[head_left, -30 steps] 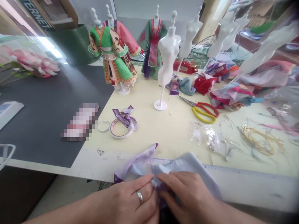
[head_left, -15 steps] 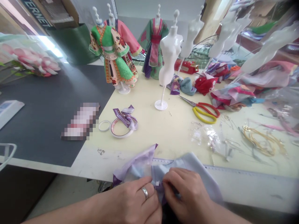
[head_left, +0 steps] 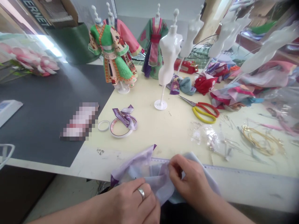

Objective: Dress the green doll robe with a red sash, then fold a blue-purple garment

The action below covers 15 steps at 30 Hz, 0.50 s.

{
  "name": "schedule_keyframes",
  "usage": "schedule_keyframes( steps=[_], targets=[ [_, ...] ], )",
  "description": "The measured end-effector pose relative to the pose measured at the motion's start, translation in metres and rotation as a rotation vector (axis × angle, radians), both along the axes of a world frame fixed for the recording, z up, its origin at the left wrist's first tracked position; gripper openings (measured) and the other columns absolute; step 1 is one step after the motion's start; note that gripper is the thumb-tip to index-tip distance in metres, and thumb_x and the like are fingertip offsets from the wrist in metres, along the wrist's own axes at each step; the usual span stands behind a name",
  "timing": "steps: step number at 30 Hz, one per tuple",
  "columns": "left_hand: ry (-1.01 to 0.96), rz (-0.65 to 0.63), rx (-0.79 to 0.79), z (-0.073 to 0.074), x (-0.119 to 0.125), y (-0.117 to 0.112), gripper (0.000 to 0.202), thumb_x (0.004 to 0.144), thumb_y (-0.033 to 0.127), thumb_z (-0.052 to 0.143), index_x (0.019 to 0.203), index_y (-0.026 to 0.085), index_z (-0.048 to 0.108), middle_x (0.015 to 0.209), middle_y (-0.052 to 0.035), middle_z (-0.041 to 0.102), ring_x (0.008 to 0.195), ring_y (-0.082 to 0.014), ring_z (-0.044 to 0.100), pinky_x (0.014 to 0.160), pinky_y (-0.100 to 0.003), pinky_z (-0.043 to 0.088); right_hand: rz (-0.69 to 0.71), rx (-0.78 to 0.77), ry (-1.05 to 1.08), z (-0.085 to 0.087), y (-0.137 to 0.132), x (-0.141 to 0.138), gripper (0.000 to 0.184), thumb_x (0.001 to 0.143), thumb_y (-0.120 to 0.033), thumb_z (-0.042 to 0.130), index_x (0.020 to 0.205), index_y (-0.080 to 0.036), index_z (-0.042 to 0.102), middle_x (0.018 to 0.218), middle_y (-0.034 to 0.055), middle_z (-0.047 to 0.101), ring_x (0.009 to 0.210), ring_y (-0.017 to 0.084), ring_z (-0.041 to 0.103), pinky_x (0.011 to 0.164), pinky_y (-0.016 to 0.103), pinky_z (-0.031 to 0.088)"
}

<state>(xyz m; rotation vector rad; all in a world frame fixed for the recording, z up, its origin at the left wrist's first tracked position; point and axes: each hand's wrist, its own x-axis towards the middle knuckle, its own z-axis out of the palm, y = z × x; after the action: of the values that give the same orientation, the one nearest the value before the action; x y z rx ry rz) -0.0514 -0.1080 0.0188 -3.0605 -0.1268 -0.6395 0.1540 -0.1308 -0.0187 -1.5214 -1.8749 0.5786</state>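
Note:
A pale lilac and light blue fabric piece (head_left: 137,168) with a dark purple edge lies bunched at the front edge of the cream table top (head_left: 149,133). My right hand (head_left: 187,180) pinches a raised fold of it between thumb and fingers. My left hand (head_left: 126,202), wearing a silver ring, grips the near part of the cloth lower down. A long ruler (head_left: 243,171) lies partly under the fabric, and its left end is hidden.
Behind the hands lie a ribbon-wrapped tape roll (head_left: 121,124), red and yellow scissors (head_left: 203,112), a clear plastic bag (head_left: 207,138) and gold cord (head_left: 261,141). Doll dresses on stands (head_left: 114,53), white mannequins (head_left: 169,59) and fabric scraps (head_left: 233,93) stand farther back. A dark mat (head_left: 46,124) lies left.
My right hand has moved up and to the right, lifting a fold of the lilac cloth. My left hand has shifted slightly left, and the two hands are now apart.

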Motion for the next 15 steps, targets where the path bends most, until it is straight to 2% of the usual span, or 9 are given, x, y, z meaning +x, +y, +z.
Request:
schedule_keyframes(
  steps=[4, 8, 12, 15],
  targets=[
    [-0.123, 0.104, 0.006, -0.004, -0.006, 0.003, 0.026, 0.087, 0.008, 0.038, 0.089, 0.009, 0.064, 0.064, -0.0068, 0.062, 0.056, -0.0182, 0.056, 0.051, -0.032, 0.049, -0.005, -0.177, 0.210, 0.007, 0.007, 0.006, 0.016, 0.082, -0.020, 0.048, 0.066, -0.019, 0.051, 0.057, -0.0025, 0.053, 0.052, 0.011, 0.050, 0.049, 0.022, 0.039],
    [-0.125, 0.192, -0.046, -0.003, -0.013, 0.009, 0.027, 0.088, 0.008, 0.037, 0.094, 0.010, 0.063, 0.063, -0.0047, 0.060, 0.059, -0.0164, 0.056, 0.057, -0.030, 0.050, -0.047, -0.320, 0.380, 0.007, 0.012, 0.015, 0.017, 0.082, -0.024, 0.052, 0.066, -0.019, 0.050, 0.058, -0.0031, 0.050, 0.054, 0.011, 0.048, 0.051, 0.023, 0.040],
    [-0.141, 0.254, -0.104, 0.000, -0.018, 0.013, 0.021, 0.089, 0.009, 0.041, 0.093, 0.012, 0.061, 0.062, -0.0022, 0.059, 0.056, -0.0137, 0.053, 0.055, -0.027, 0.048, 0.003, -0.321, 0.530, 0.006, 0.011, 0.021, 0.021, 0.085, -0.028, 0.053, 0.066, -0.019, 0.050, 0.070, 0.0002, 0.054, 0.065, 0.013, 0.052, 0.058, 0.026, 0.044],
    [-0.123, 0.330, -0.252, 0.001, -0.019, 0.015, 0.015, 0.092, 0.018, 0.047, 0.089, 0.015, 0.061, 0.066, -0.0007, 0.059, 0.057, -0.0121, 0.053, 0.055, -0.024, 0.046, 0.026, -0.303, 0.589, 0.006, 0.009, 0.022, 0.023, 0.085, -0.030, 0.054, 0.066, -0.019, 0.050, 0.075, 0.0012, 0.055, 0.067, 0.013, 0.052, 0.059, 0.026, 0.044]
  ],
)
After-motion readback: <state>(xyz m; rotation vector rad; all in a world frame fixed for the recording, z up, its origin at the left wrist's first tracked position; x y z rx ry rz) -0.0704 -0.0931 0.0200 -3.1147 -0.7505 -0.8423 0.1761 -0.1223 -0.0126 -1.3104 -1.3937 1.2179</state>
